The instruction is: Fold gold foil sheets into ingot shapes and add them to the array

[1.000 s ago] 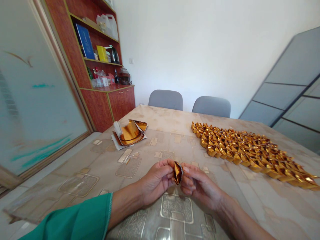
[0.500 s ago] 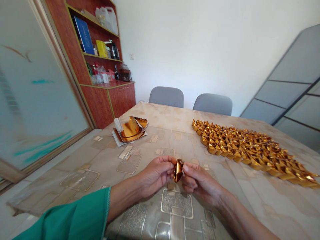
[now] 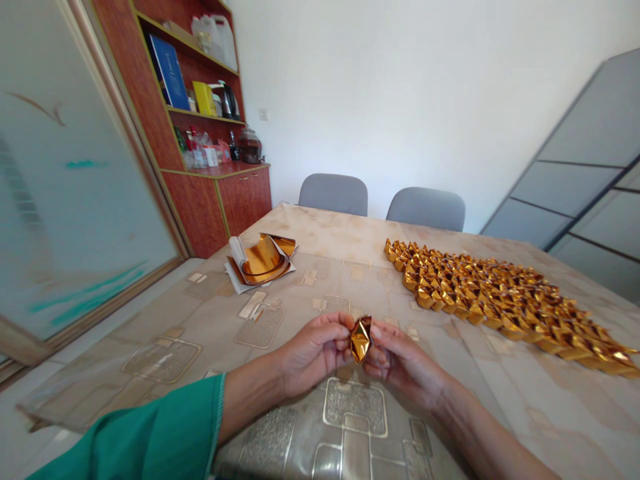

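Note:
A small folded piece of gold foil paper (image 3: 361, 338) is pinched between my two hands just above the table. My left hand (image 3: 313, 351) grips its left side with thumb and fingertips closed. Closed on its right side is my right hand (image 3: 400, 363), fingers curled under. A green sleeve (image 3: 150, 440) covers my left forearm. Rows of several finished gold folded pieces (image 3: 495, 300) lie on the table to the right, beyond my hands.
A stack of flat gold sheets (image 3: 263, 261) on white paper lies at the table's far left. The table (image 3: 210, 333) has a patterned beige cover. Two grey chairs (image 3: 380, 200) stand at its far side. A wooden cabinet (image 3: 210, 153) with shelves stands at left.
The gold piece has been turned and squeezed between my fingers, showing a wider, more crumpled face now. Both hands stay in the same place over the table.

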The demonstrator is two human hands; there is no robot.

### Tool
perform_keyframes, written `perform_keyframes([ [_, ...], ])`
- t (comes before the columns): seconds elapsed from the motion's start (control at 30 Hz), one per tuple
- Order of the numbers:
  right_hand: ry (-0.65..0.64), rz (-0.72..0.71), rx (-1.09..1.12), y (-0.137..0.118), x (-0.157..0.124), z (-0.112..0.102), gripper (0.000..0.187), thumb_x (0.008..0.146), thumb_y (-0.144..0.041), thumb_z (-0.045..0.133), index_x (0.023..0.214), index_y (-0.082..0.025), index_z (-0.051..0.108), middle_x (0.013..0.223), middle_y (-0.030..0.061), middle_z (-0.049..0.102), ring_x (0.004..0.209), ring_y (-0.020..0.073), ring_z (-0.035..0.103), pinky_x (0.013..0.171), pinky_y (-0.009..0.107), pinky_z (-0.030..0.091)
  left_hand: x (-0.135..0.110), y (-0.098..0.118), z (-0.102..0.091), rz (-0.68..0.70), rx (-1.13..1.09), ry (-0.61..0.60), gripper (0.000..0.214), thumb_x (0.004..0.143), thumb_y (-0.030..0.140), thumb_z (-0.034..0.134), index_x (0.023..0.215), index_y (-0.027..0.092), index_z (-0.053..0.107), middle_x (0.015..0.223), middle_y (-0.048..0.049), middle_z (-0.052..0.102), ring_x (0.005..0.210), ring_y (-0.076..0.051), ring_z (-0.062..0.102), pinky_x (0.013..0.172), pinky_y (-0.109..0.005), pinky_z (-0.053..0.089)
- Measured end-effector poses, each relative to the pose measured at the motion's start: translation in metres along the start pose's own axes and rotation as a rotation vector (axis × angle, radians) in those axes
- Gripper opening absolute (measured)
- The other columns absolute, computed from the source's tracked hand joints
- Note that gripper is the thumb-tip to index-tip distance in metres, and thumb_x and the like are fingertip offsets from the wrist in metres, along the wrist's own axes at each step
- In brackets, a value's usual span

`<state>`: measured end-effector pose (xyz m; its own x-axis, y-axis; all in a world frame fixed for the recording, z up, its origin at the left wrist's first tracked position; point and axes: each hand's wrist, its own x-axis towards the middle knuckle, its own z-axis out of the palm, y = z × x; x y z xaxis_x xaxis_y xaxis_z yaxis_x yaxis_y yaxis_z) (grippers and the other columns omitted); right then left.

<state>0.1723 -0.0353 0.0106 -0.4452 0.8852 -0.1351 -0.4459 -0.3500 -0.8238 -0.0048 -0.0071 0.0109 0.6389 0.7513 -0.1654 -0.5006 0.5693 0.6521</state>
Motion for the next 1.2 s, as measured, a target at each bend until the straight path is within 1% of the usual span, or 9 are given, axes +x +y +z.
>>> perform_keyframes([
  [0.17,0.065,-0.085,-0.069,-0.002,-0.001,0.000,0.025,0.081,-0.040,0.077,0.088,-0.017,0.069,0.062,-0.0054,0.045,0.054,0.0078,0.030,0.053,0.020,0.029,0.002,0.000,-0.004,-0.060,-0.043,-0.008,0.020,0.071,0.010,0.075,0.088,0.013,0.065,0.069,0.0021,0.054,0.056,-0.005,0.046,0.061,-0.019,0.042],
  [0.3,0.107,-0.077,-0.106,0.000,0.000,-0.002,0.032,0.074,-0.042,0.082,0.085,-0.016,0.068,0.071,-0.0010,0.057,0.058,0.0083,0.041,0.055,0.021,0.033,-0.001,-0.001,-0.004,-0.083,0.020,-0.041,0.021,0.074,0.016,0.073,0.091,0.015,0.061,0.083,-0.0030,0.063,0.072,-0.012,0.059,0.070,-0.024,0.045],
  [0.43,0.132,-0.086,-0.119,0.002,0.003,-0.001,0.034,0.070,-0.043,0.085,0.078,-0.016,0.066,0.067,-0.0024,0.056,0.056,0.0078,0.041,0.053,0.021,0.032,-0.005,0.000,0.001,-0.020,0.142,-0.080,0.029,0.074,0.025,0.076,0.094,0.017,0.056,0.089,-0.0037,0.065,0.084,-0.017,0.062,0.079,-0.030,0.044],
  [0.57,0.154,-0.128,-0.206,0.002,0.003,0.003,0.039,0.067,-0.047,0.086,0.070,-0.016,0.062,0.061,-0.0043,0.053,0.053,0.0072,0.039,0.051,0.021,0.030,-0.005,-0.001,0.005,0.091,0.344,-0.029,0.037,0.070,0.028,0.081,0.089,0.018,0.052,0.084,-0.0014,0.063,0.079,-0.016,0.062,0.070,-0.028,0.041],
  [0.67,0.159,-0.126,-0.228,0.001,0.003,0.006,0.041,0.070,-0.051,0.082,0.067,-0.016,0.061,0.057,-0.0054,0.048,0.051,0.0072,0.036,0.051,0.022,0.030,-0.003,-0.002,0.005,0.147,0.452,0.007,0.036,0.071,0.030,0.080,0.087,0.019,0.050,0.081,-0.0013,0.063,0.074,-0.015,0.062,0.067,-0.027,0.040],
  [0.83,0.167,-0.141,-0.262,0.001,0.002,0.007,0.041,0.073,-0.053,0.078,0.066,-0.016,0.060,0.057,-0.0045,0.049,0.052,0.0084,0.036,0.053,0.024,0.030,-0.002,-0.004,0.006,0.186,0.494,-0.009,0.041,0.070,0.033,0.080,0.091,0.019,0.048,0.084,-0.0037,0.066,0.078,-0.019,0.065,0.071,-0.030,0.045],
  [0.9,0.171,-0.164,-0.280,0.001,0.002,0.007,0.042,0.073,-0.053,0.078,0.065,-0.017,0.060,0.057,-0.0045,0.049,0.053,0.0086,0.036,0.053,0.024,0.029,-0.001,-0.005,0.006,0.195,0.518,-0.005,0.041,0.070,0.034,0.080,0.090,0.020,0.047,0.082,-0.0031,0.066,0.076,-0.019,0.065,0.069,-0.030,0.046],
  [1.07,0.193,-0.181,-0.297,0.002,0.004,0.009,0.040,0.070,-0.051,0.081,0.065,-0.017,0.059,0.057,-0.0047,0.050,0.054,0.0090,0.037,0.053,0.024,0.027,0.001,-0.006,0.005,0.236,0.578,0.087,0.033,0.072,0.034,0.075,0.087,0.021,0.048,0.073,0.0014,0.061,0.065,-0.013,0.057,0.058,-0.025,0.044],
  [1.2,0.226,-0.209,-0.287,0.004,0.005,0.009,0.039,0.070,-0.049,0.081,0.064,-0.018,0.060,0.055,-0.0054,0.049,0.053,0.0089,0.036,0.052,0.024,0.026,-0.002,-0.006,0.008,0.227,0.519,0.088,0.031,0.076,0.034,0.073,0.091,0.021,0.049,0.075,0.0023,0.060,0.065,-0.012,0.056,0.059,-0.025,0.046],
])
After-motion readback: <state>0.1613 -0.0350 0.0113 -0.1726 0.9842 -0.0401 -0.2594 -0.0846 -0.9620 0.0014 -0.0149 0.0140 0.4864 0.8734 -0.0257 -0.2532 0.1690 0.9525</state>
